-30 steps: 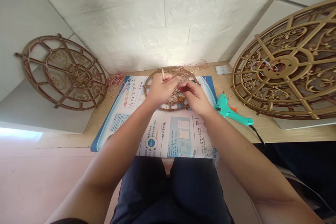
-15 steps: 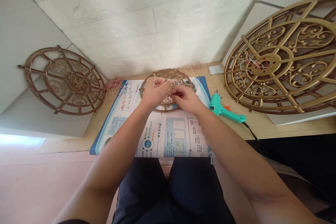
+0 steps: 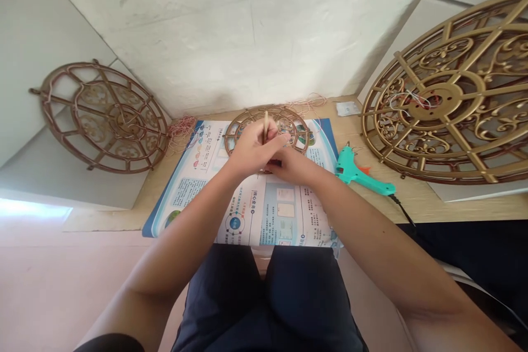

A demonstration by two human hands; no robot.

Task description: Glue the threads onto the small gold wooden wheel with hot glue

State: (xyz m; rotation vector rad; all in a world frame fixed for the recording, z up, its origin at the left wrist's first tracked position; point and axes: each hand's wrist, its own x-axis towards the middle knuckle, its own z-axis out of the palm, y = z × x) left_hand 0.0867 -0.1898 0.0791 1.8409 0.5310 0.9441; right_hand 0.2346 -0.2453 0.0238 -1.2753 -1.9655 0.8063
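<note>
A pale wooden desk [image 3: 412, 206] runs across the view, with a printed mat [image 3: 193, 198] lying on it in front of the person. At 3 o'clock from the mat sits a large gold wheel [image 3: 433, 102], an ornate scrolled metal grille with loose wires at its hub. At 9 o'clock is a smaller brown wheel [image 3: 124, 121] with similar spokes, and a tangle of pinkish thread [image 3: 180, 133] lies just beside its rim. A teal glue gun [image 3: 348, 170] lies at 4 o'clock, touching the mat's edge, and a small packet [image 3: 347, 108] lies at 2 o'clock. The small wheel [image 3: 266, 113], a bronze-coloured spoked ring, lies flat on the mat's far end, with its lower half hidden under both hands. The left hand [image 3: 251, 154] sits over the wheel's centre, its fingers closed around a thin stick [image 3: 265, 127] that stands nearly upright. The right hand [image 3: 295, 168] lies at the wheel's 5 o'clock, curled low against the left fingertips; whether it grips anything cannot be told. Compared with half a second ago, the stick has swung upright and the hands have drawn closer together, now overlapping, and more of the wheel's upper half shows.
</note>
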